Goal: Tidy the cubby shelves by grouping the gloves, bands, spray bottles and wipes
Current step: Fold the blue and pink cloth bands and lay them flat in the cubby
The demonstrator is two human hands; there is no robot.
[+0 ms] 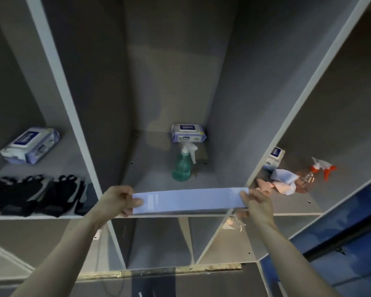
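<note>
Grey cubby shelves (159, 215); blue band (191, 200) stretched between left hand (118, 200), right hand (258, 200).

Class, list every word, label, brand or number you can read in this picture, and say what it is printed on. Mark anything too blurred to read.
No text here can be read with certainty.
Wipes pack in the middle cubby: blue brand lettering on the front, too blurred to read.
Wipes pack in the left cubby: dark label, unreadable.
Wipes pack in the right cubby: label too small.
Blue band stretched between both hands: faint white print near each end, unreadable.
Spray bottles and gloves: no visible text.
</note>
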